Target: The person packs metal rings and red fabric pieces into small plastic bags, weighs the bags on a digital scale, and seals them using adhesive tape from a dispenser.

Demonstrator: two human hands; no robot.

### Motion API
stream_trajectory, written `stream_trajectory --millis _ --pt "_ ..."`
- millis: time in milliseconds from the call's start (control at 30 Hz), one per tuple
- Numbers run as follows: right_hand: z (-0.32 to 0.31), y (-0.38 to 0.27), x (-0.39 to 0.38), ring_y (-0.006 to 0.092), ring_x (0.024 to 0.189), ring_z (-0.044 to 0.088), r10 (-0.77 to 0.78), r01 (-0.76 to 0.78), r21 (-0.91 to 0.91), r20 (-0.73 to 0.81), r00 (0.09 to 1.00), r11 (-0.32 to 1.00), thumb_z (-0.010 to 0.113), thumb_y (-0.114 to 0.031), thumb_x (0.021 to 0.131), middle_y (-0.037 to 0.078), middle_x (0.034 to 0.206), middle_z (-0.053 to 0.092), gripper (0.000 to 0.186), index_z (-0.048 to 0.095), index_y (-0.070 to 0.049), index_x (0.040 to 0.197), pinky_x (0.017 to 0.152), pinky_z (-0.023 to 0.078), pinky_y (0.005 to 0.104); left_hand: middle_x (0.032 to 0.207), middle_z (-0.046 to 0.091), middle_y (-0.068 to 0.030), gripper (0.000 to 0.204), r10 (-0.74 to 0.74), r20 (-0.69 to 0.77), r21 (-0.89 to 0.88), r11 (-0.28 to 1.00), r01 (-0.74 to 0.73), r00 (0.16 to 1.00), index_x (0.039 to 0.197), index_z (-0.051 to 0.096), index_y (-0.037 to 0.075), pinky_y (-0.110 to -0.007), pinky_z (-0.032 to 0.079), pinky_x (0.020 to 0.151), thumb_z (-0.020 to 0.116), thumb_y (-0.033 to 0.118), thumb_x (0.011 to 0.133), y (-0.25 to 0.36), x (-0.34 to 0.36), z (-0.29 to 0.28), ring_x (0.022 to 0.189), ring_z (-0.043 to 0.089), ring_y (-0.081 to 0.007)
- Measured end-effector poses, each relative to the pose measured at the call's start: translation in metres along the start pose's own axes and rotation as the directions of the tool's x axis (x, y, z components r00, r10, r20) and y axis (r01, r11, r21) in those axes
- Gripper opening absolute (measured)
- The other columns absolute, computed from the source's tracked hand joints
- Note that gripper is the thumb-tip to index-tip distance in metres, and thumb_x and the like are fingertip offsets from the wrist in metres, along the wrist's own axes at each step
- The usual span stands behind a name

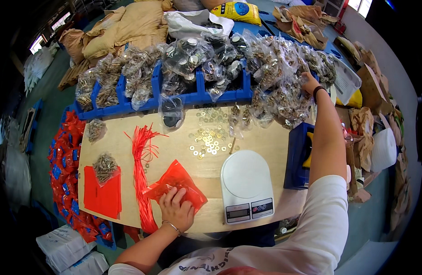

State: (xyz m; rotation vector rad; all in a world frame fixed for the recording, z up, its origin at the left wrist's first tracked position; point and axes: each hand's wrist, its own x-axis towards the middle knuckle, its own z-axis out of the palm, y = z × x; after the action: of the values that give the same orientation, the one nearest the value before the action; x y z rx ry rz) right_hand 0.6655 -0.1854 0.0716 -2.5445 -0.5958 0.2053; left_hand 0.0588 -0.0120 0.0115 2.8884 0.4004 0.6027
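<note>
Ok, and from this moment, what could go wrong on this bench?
1. The right hand is at a piled heap of clear hardware bags; disturbing it might send some sliding onto the tabletop.
2. The loose washers lie spread out uncontained, so a falling bag or a passing arm could scatter them.
3. The red bag under the left hand lies against the red strands, which might snag if it shifts.
</note>
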Motion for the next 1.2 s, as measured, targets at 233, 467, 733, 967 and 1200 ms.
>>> stream_trajectory --millis 233,467,733,967,1200 --pt "0.009 0.011 -0.003 0.0234 0.086 0.059 0.053 -0.052 0.192 -0.003 0.999 0.980 0.064 -0.006 0.065 0.013 0.103 0.059 0.048 0.052 -0.006 0.112 0.072 0.047 0.0323 0.122 0.042 -0.0117 0.018 0.001 0.008 0.002 1.000 -0.001 1.000 0.074 0.051 0.011 -0.054 0.027 0.091 0.065 0.015 0.062 0.002 0.001 -0.002 0.117 0.033 -0.0354" --pt "0.017 0.009 -0.016 0.0175 0.064 0.058 0.039 0.034 0.317 -0.222 0.974 0.948 0.062 -0.004 0.063 0.009 0.078 0.062 0.033 0.062 -0.005 0.096 0.060 0.047 0.0296 0.121 0.042 -0.0094 0.017 0.004 -0.016 0.003 1.000 -0.004 1.000 0.074 0.052 0.012 -0.052 0.027 0.092 0.065 0.016 0.064 0.000 0.001 -0.002 0.117 0.034 -0.0334" --pt "-0.024 0.019 -0.053 0.0115 0.065 0.048 0.032 0.056 0.819 -0.091 0.995 0.571 0.050 -0.001 0.066 0.000 0.077 0.054 0.029 0.060 -0.007 0.092 0.059 0.037 0.0224 0.123 0.043 -0.0048 0.013 -0.016 -0.001 0.015 1.000 0.016 1.000 0.074 0.054 0.015 -0.050 0.027 0.094 0.064 0.020 0.068 0.000 0.004 -0.002 0.119 0.033 -0.0281" --pt "-0.046 -0.016 -0.115 0.0188 0.080 0.050 -0.088 -0.109 0.862 0.175 0.981 0.495 0.047 -0.003 0.060 0.004 0.090 0.054 0.038 0.058 -0.009 0.097 0.073 0.041 0.0271 0.125 0.041 -0.0062 0.013 -0.015 0.000 0.002 1.000 0.015 1.000 0.078 0.054 0.013 -0.051 0.025 0.096 0.063 0.020 0.070 0.001 0.003 -0.005 0.121 0.031 -0.0293" --pt "-0.037 -0.107 -0.158 0.0074 0.060 0.050 -0.234 -0.029 0.512 0.441 0.866 0.859 0.051 -0.003 0.068 -0.002 0.072 0.055 0.027 0.060 -0.006 0.093 0.051 0.041 0.0209 0.126 0.039 -0.0096 0.014 0.001 -0.006 -0.053 0.999 -0.001 1.000 0.081 0.053 0.011 -0.051 0.023 0.097 0.061 0.017 0.072 0.001 0.004 -0.004 0.122 0.029 -0.0316"
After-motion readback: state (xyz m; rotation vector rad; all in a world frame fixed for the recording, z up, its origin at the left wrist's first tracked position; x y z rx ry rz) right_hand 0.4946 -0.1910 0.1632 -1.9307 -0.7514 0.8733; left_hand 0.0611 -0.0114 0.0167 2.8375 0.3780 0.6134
